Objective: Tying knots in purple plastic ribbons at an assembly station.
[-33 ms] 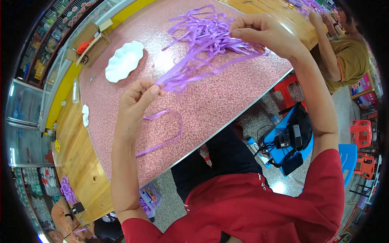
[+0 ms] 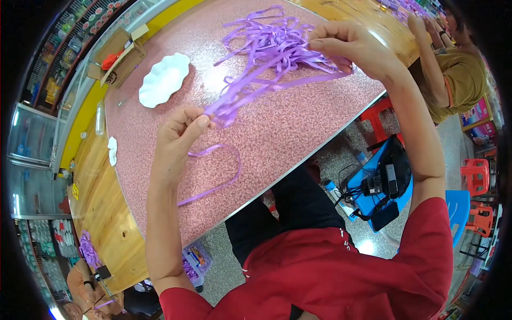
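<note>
Purple ribbon (image 2: 250, 89) stretches in several strands between my two hands, above a pink speckled table (image 2: 277, 128). My left hand (image 2: 184, 128) pinches a bunch of these strands between thumb and fingers. One loose ribbon tail curves below it across the tabletop. Farther up and to the right, my right hand (image 2: 341, 45) is closed on ribbon, with a strand running past its lower fingers. Behind the taut strands lies a tangled ribbon pile (image 2: 274, 40), partly covered by my right fingers.
A white scalloped dish (image 2: 164, 80) sits left of the pile. Beyond it stands an open cardboard box (image 2: 125, 61). Crumpled white tissue (image 2: 112, 151) lies at the left edge. A blue stool (image 2: 362, 186) bearing black devices and cables is by my right side. Other people work at both sides.
My right hand has shifted slightly to the right, drawing the ribbon strands straighter. My left hand has stayed almost where it was.
</note>
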A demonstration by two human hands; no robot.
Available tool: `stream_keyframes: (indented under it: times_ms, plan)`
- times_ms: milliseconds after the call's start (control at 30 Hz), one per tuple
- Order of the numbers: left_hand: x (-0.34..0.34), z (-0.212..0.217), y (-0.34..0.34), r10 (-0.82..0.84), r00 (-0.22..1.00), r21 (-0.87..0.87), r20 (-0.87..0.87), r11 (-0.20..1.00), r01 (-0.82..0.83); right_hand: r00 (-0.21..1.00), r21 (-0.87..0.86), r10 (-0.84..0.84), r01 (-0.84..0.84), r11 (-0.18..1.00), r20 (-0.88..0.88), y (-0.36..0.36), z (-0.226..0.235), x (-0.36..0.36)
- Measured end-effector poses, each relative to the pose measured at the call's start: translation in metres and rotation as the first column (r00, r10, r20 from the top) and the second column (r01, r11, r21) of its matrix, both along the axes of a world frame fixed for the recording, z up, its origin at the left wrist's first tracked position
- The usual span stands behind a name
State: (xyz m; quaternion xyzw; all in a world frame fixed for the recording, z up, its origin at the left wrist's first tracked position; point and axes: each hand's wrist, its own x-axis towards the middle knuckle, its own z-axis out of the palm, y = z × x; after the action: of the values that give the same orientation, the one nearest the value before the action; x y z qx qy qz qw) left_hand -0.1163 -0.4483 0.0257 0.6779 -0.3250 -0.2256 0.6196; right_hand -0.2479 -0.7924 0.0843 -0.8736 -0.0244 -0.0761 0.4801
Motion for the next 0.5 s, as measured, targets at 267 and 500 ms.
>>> stream_keyframes:
  times_ms: [267, 500]
  plan:
    - [0.025, 0.018, -0.033, 0.061, 0.969, 0.085, 0.240, 0.993, -0.084, 0.998, 0.824, 0.044, -0.069, 0.562, 0.054, -0.004, 0.029, -0.009]
    - [0.111, 0.079, -0.113, -0.031, 0.988, -0.483, 0.150, 0.870, 0.100, 0.879, 0.896, 0.304, -0.422, 0.136, 0.368, -0.012, 0.070, -0.053]
